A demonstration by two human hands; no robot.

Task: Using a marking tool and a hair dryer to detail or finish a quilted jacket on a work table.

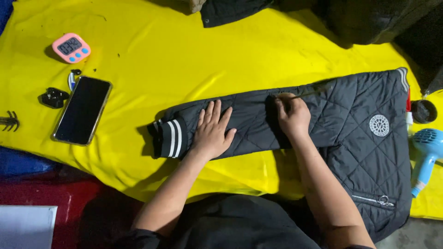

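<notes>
Pressing a black quilted jacket (pixel 323 120) flat on a yellow cloth (pixel 161 55), the left hand (pixel 213 130) lies fingers spread on the sleeve, just beyond the striped cuff (pixel 170 137); the right hand (pixel 291 115), further along the same sleeve, is curled shut around a thin dark tool (pixel 314 90), its tip blurred; a smartphone (pixel 83 109) and a pink timer (pixel 71 47) sit well left of the hands; a blue hair dryer (pixel 427 154) lies past the jacket's body.

Hidden and cut-off parts
Tool (pixel 310 91) in right hand (pixel 292 115) blurred, kind unclear; jacket (pixel 364 152) hem hidden under the arm; dark clothes (pixel 369 18) cut by top edge; hair dryer (pixel 424 157) cut at right edge.
</notes>
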